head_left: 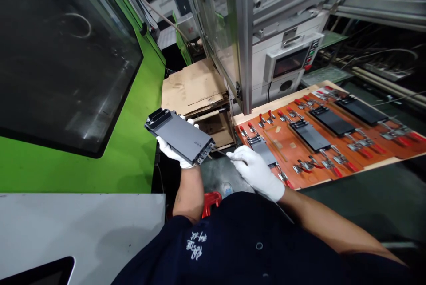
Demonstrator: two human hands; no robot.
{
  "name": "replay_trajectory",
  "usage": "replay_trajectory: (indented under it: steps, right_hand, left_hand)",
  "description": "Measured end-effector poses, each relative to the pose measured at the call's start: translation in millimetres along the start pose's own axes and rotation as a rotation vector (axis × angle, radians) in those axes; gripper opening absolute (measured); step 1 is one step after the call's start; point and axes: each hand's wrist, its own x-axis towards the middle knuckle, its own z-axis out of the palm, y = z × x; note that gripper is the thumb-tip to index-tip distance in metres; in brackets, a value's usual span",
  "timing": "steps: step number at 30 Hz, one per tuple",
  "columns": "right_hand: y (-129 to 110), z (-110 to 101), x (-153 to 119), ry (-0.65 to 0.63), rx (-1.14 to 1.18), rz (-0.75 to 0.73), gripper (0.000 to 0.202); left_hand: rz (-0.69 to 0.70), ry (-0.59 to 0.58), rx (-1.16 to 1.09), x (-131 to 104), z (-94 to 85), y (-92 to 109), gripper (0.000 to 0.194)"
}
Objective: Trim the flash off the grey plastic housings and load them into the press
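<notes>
A dark grey rectangular metal part (183, 136) rests tilted in my white-gloved left hand (173, 153), whose fingers wrap round both long sides. Its near right end has small round fittings. My right hand (254, 169), also gloved in white, is closed on a thin rod-like tool (220, 151). The tool's tip points at the fittings on the part's end; whether it touches them I cannot tell.
On the right, an orange fixture board (282, 136) carries several similar grey parts (311, 135) and red-handled clamps. Behind it stands a white machine with a control panel (289, 61). A green machine (140, 143) fills the left, cardboard (193, 85) lies ahead, and a red stool (211, 200) is below.
</notes>
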Motion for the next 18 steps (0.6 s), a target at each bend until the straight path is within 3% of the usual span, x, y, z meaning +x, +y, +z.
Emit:
replay_trajectory:
  steps: [3, 6, 10, 12, 15, 18]
  right_hand:
    - [2, -13, 0, 0.077, 0.008, 0.059, 0.015]
    - [6, -30, -3, 0.208, 0.051, 0.195, 0.013]
    - [10, -41, -12, 0.31, 0.13, 0.294, 0.014]
    - [12, -42, -18, 0.312, 0.122, 0.31, 0.013]
    - [11, -41, -25, 0.279, 0.08, 0.309, 0.012]
    - [2, -42, -27, 0.228, 0.028, 0.201, 0.011]
  left_hand:
    - [0.017, 0.008, -0.084, -11, 2.2, -3, 0.061]
    - [-0.023, 0.064, -0.105, -39, -0.4, -13, 0.056]
    - [-0.194, 0.25, -0.062, -84, -14.0, -24, 0.056]
    - [-0.256, 0.353, -0.023, -95, -22.3, -23, 0.053]
    - [-0.299, 0.357, 0.026, -83, -27.9, -16, 0.055]
    - [-0.294, 0.198, 0.045, -47, -20.8, -6, 0.064]
